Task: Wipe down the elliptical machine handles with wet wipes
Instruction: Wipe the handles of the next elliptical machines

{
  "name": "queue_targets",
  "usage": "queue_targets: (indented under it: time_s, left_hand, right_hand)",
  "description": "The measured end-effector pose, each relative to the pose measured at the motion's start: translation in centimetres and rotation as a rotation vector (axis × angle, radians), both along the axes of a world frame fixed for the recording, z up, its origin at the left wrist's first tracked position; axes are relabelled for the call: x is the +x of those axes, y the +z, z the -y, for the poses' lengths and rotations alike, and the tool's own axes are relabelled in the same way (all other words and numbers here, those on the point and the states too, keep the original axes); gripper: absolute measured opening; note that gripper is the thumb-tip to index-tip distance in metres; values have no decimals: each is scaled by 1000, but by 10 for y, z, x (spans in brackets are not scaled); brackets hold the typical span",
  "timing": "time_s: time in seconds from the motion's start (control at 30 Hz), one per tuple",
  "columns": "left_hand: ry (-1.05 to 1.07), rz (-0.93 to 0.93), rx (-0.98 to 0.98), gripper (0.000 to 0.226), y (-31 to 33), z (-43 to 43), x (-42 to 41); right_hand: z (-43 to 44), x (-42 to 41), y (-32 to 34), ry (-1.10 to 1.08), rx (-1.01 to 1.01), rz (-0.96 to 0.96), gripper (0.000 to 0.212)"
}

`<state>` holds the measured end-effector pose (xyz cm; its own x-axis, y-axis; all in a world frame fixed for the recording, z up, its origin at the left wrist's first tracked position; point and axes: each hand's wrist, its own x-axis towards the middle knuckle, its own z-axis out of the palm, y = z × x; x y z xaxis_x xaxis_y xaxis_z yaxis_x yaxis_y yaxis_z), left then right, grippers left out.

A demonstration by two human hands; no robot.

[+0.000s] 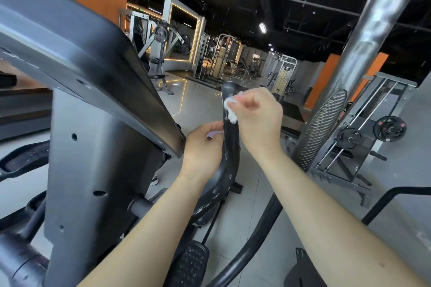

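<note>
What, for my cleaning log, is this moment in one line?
phase: wiping | right hand: holds wet wipe against upper handle | left hand: pinches purple item beside handle

The left hand (203, 149) loses its fingertips behind the handle (231, 147), beside a lilac scrap (212, 134) too small to identify. The right hand (258, 119) covers much of the wet wipe (229, 110). At 6 o'clock, the pedal (190, 265) is cropped.
</note>
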<state>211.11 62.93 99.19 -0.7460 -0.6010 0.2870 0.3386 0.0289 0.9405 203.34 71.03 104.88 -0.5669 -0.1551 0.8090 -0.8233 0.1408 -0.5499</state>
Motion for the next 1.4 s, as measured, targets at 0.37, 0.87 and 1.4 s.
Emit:
queue_targets:
  time_s: [0.37,0.87,1.4]
  left_hand:
    - [-46,0,19,41,8,1,8]
    - [-2,69,-13,40,8,-1,9]
    - [-28,53,-5,29,9,2,6]
  right_hand:
    - [6,5,-1,-16,4,6,23]
    - [19,13,26,-42,69,-83,18]
    - [12,16,11,-23,-6,57,17]
